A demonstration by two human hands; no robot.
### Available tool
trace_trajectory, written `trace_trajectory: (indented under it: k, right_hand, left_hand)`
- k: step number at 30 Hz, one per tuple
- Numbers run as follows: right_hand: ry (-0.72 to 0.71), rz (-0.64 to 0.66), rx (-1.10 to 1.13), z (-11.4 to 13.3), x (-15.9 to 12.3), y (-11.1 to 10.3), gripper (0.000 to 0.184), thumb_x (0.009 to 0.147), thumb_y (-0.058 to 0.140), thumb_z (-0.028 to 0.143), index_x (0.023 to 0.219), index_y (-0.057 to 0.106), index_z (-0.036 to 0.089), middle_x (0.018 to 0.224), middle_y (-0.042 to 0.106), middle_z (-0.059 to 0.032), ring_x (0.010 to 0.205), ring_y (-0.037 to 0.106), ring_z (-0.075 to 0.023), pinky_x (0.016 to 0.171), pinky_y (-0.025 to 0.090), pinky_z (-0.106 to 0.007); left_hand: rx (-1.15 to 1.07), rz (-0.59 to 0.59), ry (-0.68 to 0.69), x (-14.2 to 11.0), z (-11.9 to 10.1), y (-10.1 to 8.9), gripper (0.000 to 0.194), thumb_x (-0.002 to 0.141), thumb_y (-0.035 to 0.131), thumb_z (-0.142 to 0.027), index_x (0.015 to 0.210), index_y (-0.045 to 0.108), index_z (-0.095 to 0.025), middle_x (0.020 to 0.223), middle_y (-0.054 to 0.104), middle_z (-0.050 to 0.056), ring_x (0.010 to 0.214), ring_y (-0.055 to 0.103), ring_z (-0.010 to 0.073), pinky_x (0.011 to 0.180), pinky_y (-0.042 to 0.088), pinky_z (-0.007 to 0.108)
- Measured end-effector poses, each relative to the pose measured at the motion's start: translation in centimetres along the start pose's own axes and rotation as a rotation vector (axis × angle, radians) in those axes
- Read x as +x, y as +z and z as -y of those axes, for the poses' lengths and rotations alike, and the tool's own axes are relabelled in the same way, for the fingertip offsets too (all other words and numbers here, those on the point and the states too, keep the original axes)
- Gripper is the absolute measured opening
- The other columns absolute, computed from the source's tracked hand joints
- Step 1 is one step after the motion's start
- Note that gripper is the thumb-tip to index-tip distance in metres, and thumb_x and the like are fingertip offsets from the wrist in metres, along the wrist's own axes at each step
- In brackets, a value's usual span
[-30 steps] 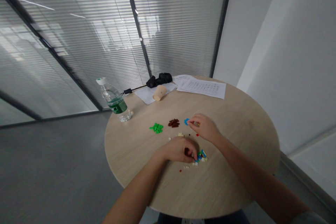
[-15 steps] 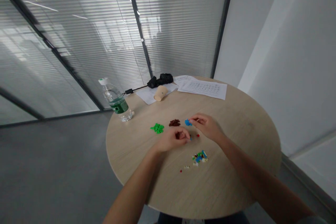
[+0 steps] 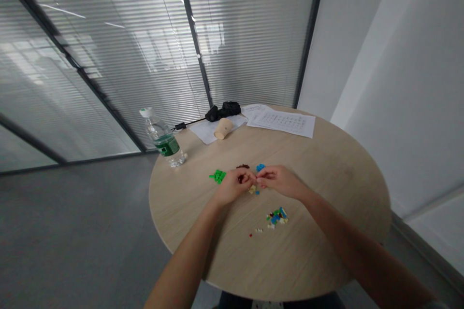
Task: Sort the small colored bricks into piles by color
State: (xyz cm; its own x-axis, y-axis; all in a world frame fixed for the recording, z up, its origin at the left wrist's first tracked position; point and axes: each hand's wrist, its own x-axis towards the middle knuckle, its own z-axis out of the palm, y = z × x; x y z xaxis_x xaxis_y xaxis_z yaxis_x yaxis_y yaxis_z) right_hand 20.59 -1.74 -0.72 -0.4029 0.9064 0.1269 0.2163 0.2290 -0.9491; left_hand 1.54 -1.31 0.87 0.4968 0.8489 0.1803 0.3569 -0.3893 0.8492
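Observation:
My left hand [image 3: 235,186] and my right hand [image 3: 282,181] meet fingertip to fingertip over the middle of the round table. Both are closed in a pinch; whatever is between the fingers is too small to make out. Just below the fingertips lie cream pieces [image 3: 252,189] and a small blue piece [image 3: 257,192]. Behind the hands sit a pile of blue toy bricks [image 3: 260,167] and a brown pile [image 3: 243,166], partly hidden by my left hand. A green pile [image 3: 218,176] is left of that hand.
Nearer me are a mixed pile of bricks [image 3: 277,216], a few white pieces [image 3: 258,230] and a red piece [image 3: 250,235]. A water bottle [image 3: 166,142] stands at the left edge. Papers [image 3: 284,121], a tipped paper cup [image 3: 223,128] and a black bundle [image 3: 223,111] lie at the back.
My right hand has come left and down from the blue pile to my left hand. The left fingertips have risen slightly. Cream pieces now show below them; the red piece between the hands is out of sight.

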Motion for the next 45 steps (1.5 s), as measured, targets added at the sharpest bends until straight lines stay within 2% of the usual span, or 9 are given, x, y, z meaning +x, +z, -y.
trace_trajectory:
  k: [3, 7, 11, 18, 23, 26, 31, 38, 45]
  right_hand:
    - [-0.063, -0.063, -0.262, 0.5, -0.3, -0.1, 0.009, 0.075, 0.061, 0.021, 0.077, 0.070, 0.019, 0.074, 0.071, -0.0023, 0.068, 0.064, -0.0145, 0.064, 0.048, -0.025]
    - [-0.149, -0.009, -0.643, 1.3, -0.8, 0.1, 0.005, 0.071, 0.067, 0.019, 0.071, 0.071, 0.022, 0.071, 0.069, -0.0013, 0.067, 0.061, -0.0154, 0.062, 0.043, -0.025]
    - [-0.199, 0.020, -0.787, 1.2, -0.9, 0.5, 0.005, 0.069, 0.069, 0.020, 0.073, 0.071, 0.023, 0.077, 0.070, -0.0025, 0.075, 0.061, -0.0178, 0.065, 0.042, -0.026]
    - [-0.249, 0.120, -0.797, 0.8, -0.8, 0.5, 0.014, 0.073, 0.060, 0.011, 0.066, 0.068, 0.020, 0.073, 0.066, -0.0025, 0.074, 0.059, -0.0163, 0.068, 0.040, -0.026]
    - [-0.210, -0.002, -0.739, -0.1, -0.1, -1.8, 0.011, 0.084, 0.057, 0.021, 0.085, 0.068, 0.019, 0.083, 0.066, -0.0042, 0.078, 0.058, -0.0160, 0.070, 0.041, -0.026]
    - [-0.159, -0.137, -0.754, -1.2, 0.9, -3.0, 0.015, 0.088, 0.053, 0.023, 0.087, 0.066, 0.016, 0.088, 0.065, -0.0068, 0.082, 0.058, -0.0163, 0.073, 0.042, -0.027]
    - [-0.102, -0.255, -0.808, -2.4, 2.6, -3.0, 0.014, 0.088, 0.054, 0.023, 0.085, 0.066, 0.016, 0.090, 0.065, -0.0079, 0.085, 0.059, -0.0171, 0.077, 0.042, -0.028]
    - [-0.053, -0.264, -0.810, -2.9, 3.5, -2.3, 0.011, 0.085, 0.059, 0.022, 0.084, 0.068, 0.017, 0.089, 0.068, -0.0071, 0.084, 0.061, -0.0168, 0.077, 0.043, -0.026]
    - [-0.100, -0.243, -0.831, -2.7, 3.6, -2.2, 0.018, 0.087, 0.056, 0.026, 0.080, 0.070, 0.019, 0.087, 0.070, -0.0070, 0.084, 0.061, -0.0183, 0.076, 0.042, -0.027]
  left_hand:
    - [0.046, -0.025, -0.010, 0.0, -0.1, 0.0, 0.013, 0.073, 0.052, -0.017, 0.074, 0.064, -0.012, 0.060, 0.045, -0.004, 0.056, 0.037, 0.0075, 0.053, 0.027, 0.019]
    - [0.081, -0.107, -0.040, 0.0, -0.5, -0.1, 0.012, 0.074, 0.053, -0.018, 0.075, 0.063, -0.012, 0.058, 0.043, -0.005, 0.055, 0.036, 0.0077, 0.052, 0.028, 0.019]
    - [0.083, -0.153, -0.073, 0.1, -0.5, -0.1, 0.015, 0.077, 0.054, -0.024, 0.075, 0.062, -0.013, 0.058, 0.045, -0.004, 0.055, 0.037, 0.0087, 0.053, 0.029, 0.020]
    - [0.105, -0.193, -0.077, 0.2, 0.0, 0.0, 0.020, 0.080, 0.053, -0.030, 0.077, 0.064, -0.013, 0.061, 0.051, -0.002, 0.057, 0.042, 0.0102, 0.054, 0.031, 0.022]
    - [0.163, -0.125, -0.044, 0.1, -0.1, 0.2, 0.017, 0.080, 0.052, -0.024, 0.079, 0.065, -0.013, 0.065, 0.056, -0.001, 0.059, 0.045, 0.0104, 0.055, 0.034, 0.021]
    - [0.219, -0.054, 0.000, 0.1, 0.0, 0.5, 0.017, 0.080, 0.051, -0.021, 0.080, 0.066, -0.014, 0.070, 0.060, 0.000, 0.061, 0.049, 0.0111, 0.057, 0.036, 0.021]
    - [0.297, 0.026, 0.035, 0.0, -0.2, 0.9, 0.019, 0.077, 0.050, -0.015, 0.082, 0.068, -0.015, 0.072, 0.064, 0.001, 0.065, 0.054, 0.0126, 0.062, 0.041, 0.022]
    - [0.337, 0.043, 0.050, 0.0, -0.4, 0.9, 0.019, 0.077, 0.050, -0.013, 0.081, 0.068, -0.015, 0.076, 0.066, 0.002, 0.067, 0.056, 0.0130, 0.063, 0.042, 0.023]
    - [0.311, 0.160, 0.097, -0.1, -0.3, 1.1, 0.018, 0.078, 0.050, -0.012, 0.083, 0.068, -0.015, 0.073, 0.065, 0.001, 0.064, 0.054, 0.0111, 0.062, 0.041, 0.022]
